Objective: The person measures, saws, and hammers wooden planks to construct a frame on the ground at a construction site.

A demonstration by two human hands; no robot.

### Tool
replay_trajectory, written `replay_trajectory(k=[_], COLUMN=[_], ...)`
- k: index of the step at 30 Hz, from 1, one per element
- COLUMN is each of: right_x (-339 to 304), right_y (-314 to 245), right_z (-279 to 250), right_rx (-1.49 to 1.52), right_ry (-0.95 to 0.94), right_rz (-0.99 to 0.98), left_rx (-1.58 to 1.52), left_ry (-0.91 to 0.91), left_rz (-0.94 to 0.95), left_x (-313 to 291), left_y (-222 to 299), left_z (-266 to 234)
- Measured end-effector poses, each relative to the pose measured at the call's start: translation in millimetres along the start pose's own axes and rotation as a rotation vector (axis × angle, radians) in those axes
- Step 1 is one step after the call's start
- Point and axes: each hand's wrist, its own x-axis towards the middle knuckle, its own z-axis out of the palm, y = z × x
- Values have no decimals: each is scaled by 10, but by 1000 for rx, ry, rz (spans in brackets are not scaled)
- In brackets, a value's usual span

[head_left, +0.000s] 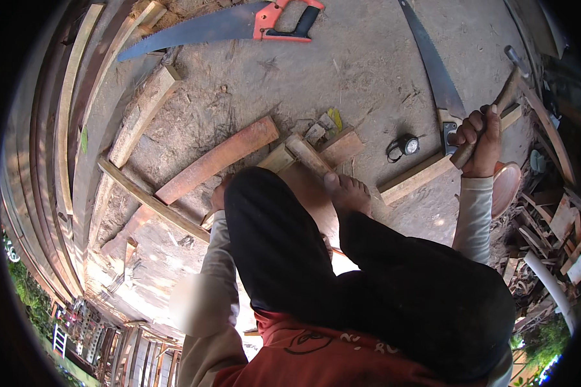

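My right hand is wrapped round the wooden handle of a hammer, raised at the right, its metal head at the upper end. Past my left knee, only the back of my left hand shows; its fingers are hidden behind the knee, beside some wood. Under my bare right foot lies a short wooden block, resting across other wood pieces. A thin wooden strip runs to my left wrist, crossing a reddish weathered plank.
A handsaw with a red-black grip lies at the far left. Another saw blade points away near a wooden batten. A round black-and-white object sits on the floor. Long boards line the left; scrap wood piles at right.
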Motion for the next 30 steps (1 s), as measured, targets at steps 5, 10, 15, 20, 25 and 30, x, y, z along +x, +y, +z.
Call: replay_trajectory(k=[5,10,15,20,25,30], right_x=[-842,-489,-63,-819,-230,-152], right_y=[974,306,155,969,113,452], right_z=[242,229,178,294,37,266], right_rx=[-571,-309,145,-431,-89,158], right_ry=[-208,-234,204,-328,-173,366], right_rz=[340,429,-72,464,292,-71], left_rx=[-6,9,40,13,18,28], left_ry=[-22,-34,-54,-30,-47,0], left_rz=[1,-47,-101,-64,-80,-101], left_x=[22,-45,5,-20,-62,-40], left_y=[117,23,114,145,71,197], left_z=[-36,-5,-17,-26,-31,-57])
